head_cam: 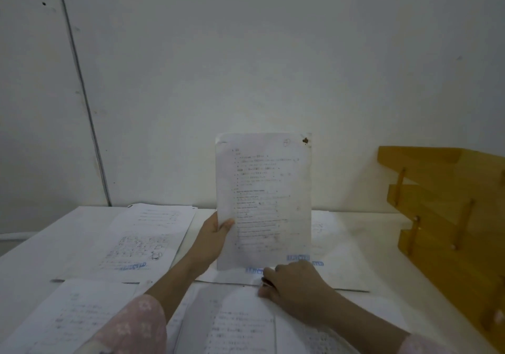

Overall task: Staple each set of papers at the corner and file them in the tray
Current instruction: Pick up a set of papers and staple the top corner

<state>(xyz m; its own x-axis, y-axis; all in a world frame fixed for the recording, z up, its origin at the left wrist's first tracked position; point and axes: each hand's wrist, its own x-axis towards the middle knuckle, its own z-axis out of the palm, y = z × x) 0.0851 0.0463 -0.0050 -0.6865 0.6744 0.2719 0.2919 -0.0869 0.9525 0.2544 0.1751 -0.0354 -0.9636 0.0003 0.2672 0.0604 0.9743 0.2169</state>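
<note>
My left hand (216,233) pinches an upright paper set (263,197); my right hand (292,282) curls round something dark, mostly hidden.

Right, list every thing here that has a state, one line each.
Held set: upright, off the table, pinched at its left edge.
Left hand: grip shut on the held set.
Right hand: down on the papers, closed around a small item; what it is can't be told.
Left pile: lying flat.
Near papers: lying flat, loose.
Tray: wooden, tiers look empty.
</note>
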